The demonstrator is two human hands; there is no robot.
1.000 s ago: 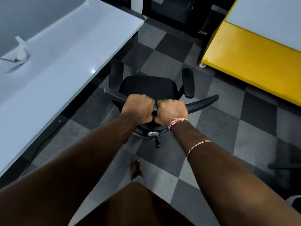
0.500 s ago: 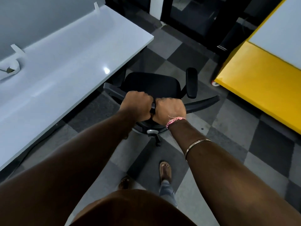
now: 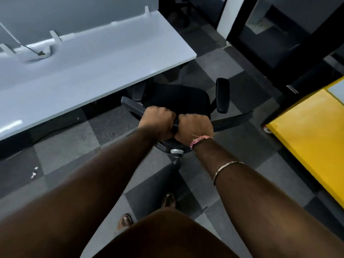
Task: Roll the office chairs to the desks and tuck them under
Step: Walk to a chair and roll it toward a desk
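White desk lies to your left, and the black office chair is partly in at its near corner: the left armrest sits under the edge, while the seat and right armrest are out on the checkered floor. You look to be mid-tuck. The next move likely calls for a push forward and leftward, minding that left armrest against the desk's underside. Your left hand is curled tight over the top of the backrest; your right hand, just beside it and nearly touching, grips the same rail. Off right stands a yellow table, well apart.
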